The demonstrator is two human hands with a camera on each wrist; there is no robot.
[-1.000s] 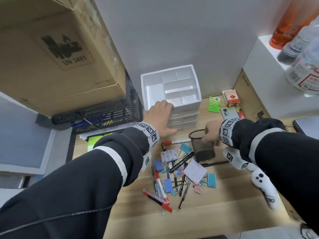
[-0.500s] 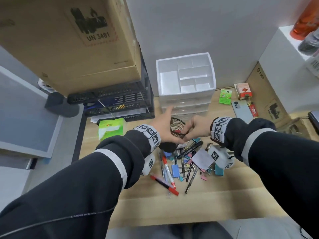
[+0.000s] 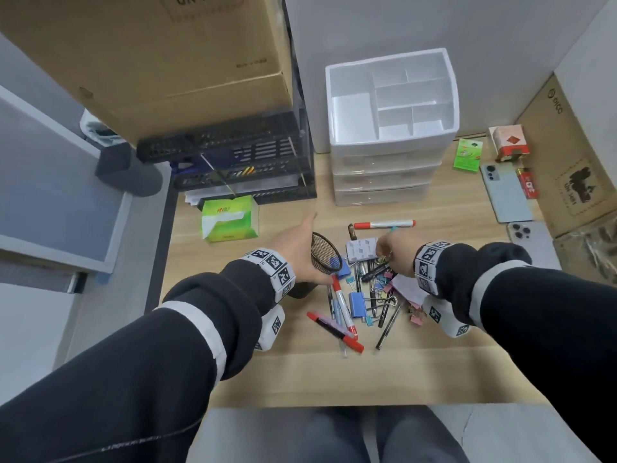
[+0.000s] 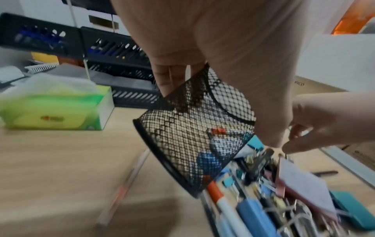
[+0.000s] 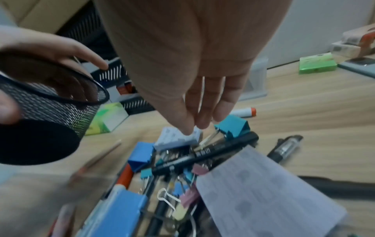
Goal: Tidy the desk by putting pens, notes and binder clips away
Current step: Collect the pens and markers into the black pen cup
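Note:
My left hand [image 3: 310, 252] grips a black mesh pen cup [image 3: 325, 252] [image 4: 192, 136], tilted with its mouth toward the pile. Just right of the cup lies a heap of pens, markers, binder clips and notes on the wooden desk [image 3: 334, 372]. My right hand [image 3: 384, 253] reaches down into the heap, fingertips [image 5: 194, 126] bunched by a white note pad [image 3: 360, 248], and pinches the wire handle of a binder clip [image 4: 286, 155]. A black marker [image 5: 205, 154], a blue clip [image 3: 356, 304] and a loose note [image 5: 263, 184] lie below it. One red-capped marker [image 3: 384, 224] lies apart behind.
A white drawer organiser [image 3: 380, 152] with open top compartments stands at the back. To the left are a green tissue box [image 3: 230, 218] and a black tray rack [image 3: 240, 162] under a cardboard box [image 3: 167, 61]. Two phones [image 3: 507, 195] lie at the right.
The mesh cup passed from my right hand to my left, which left the drawer organiser. The cup is now tilted left of the heap, and my right hand has dropped into the heap.

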